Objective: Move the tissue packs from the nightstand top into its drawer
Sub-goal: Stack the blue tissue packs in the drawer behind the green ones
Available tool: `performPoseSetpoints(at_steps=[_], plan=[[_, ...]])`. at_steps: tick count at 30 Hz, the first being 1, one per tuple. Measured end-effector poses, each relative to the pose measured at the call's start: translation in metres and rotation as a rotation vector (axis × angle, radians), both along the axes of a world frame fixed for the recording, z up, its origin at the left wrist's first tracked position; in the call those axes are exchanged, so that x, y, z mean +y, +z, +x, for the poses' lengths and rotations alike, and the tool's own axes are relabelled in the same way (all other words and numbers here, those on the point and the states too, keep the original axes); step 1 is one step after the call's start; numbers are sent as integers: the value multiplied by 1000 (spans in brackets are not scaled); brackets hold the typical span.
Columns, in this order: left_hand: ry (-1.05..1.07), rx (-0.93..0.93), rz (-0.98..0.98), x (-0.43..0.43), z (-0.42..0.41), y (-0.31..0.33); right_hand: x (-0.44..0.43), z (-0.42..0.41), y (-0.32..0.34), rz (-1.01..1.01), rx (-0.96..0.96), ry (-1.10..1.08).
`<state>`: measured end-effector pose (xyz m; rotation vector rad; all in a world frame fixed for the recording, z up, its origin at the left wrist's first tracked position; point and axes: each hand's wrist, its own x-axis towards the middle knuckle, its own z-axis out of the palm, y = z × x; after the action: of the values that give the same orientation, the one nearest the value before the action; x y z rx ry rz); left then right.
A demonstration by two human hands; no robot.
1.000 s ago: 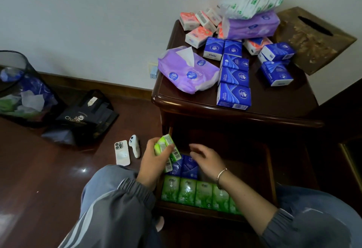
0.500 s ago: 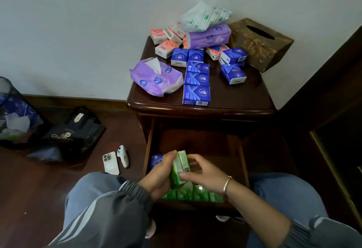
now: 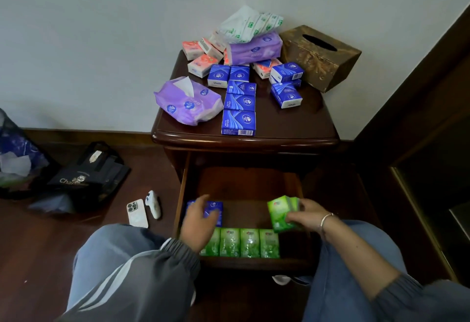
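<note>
The nightstand carries several blue tissue packs, pink packs, two purple soft packs and a white-green pack. Below it the drawer stands pulled out, with a row of green packs along its front and blue packs at the left. My right hand grips a green tissue pack over the drawer's right side. My left hand hovers with fingers spread over the blue packs, holding nothing.
A brown tissue box sits at the nightstand's back right corner. On the floor to the left lie a phone, a small white device, a black bag and a bin. Dark furniture stands to the right.
The green pack passed from my left hand to my right hand and moved to the drawer's right side. My left hand let go and now hovers over the blue packs.
</note>
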<state>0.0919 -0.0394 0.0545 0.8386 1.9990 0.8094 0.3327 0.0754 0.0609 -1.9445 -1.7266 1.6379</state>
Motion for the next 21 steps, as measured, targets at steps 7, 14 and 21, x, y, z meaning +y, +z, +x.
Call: performPoseSetpoints(at_steps=[7,14,21], plan=[[97,237,-238,-14,-27,-30,-2,-6,-18,35,-471,238],[108,336,-277,-11,-23,-34,-16,-18,-37,-49,-583,462],[90,345,-270,-13,-25,-38,-21,-26,-47,114,-795,554]])
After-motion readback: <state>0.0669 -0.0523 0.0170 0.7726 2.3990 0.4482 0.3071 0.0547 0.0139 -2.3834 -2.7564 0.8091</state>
